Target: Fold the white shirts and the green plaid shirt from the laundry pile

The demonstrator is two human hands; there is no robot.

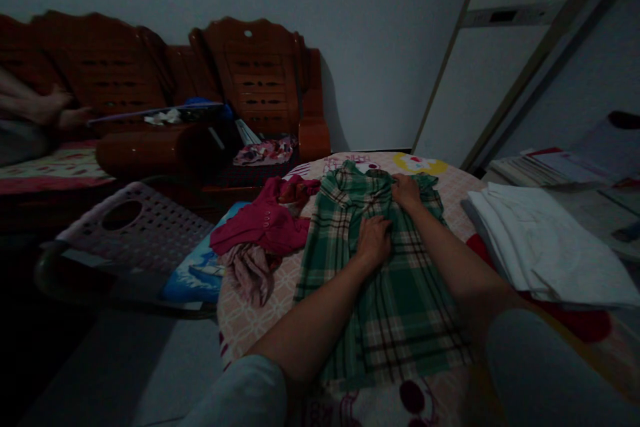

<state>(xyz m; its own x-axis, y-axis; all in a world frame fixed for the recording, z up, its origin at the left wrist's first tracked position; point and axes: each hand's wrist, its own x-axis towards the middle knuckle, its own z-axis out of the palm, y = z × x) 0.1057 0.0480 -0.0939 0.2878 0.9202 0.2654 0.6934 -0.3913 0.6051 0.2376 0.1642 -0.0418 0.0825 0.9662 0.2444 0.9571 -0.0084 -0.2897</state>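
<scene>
A green plaid shirt point(395, 300) lies spread on a round table with a patterned cloth point(250, 320), its collar toward the far edge. My left hand point(373, 240) rests on the middle of the shirt front, fingers loosely bent over the fabric. Farther up and to the right, my right hand point(406, 191) touches the shirt near the collar and shoulder; its fingertips are hard to make out in the dim light. Left of the shirt sits a crumpled magenta garment point(270, 223), with a dusty pink cloth point(247, 270) below it.
Folded white clothes point(545, 233) lie at the table's right, beside stacked papers point(530, 170). A woven chair point(140, 223) with a blue cushion point(200, 273) stands at the left. Behind are wooden seats point(260, 73); another person's bare feet point(50, 107) show at far left.
</scene>
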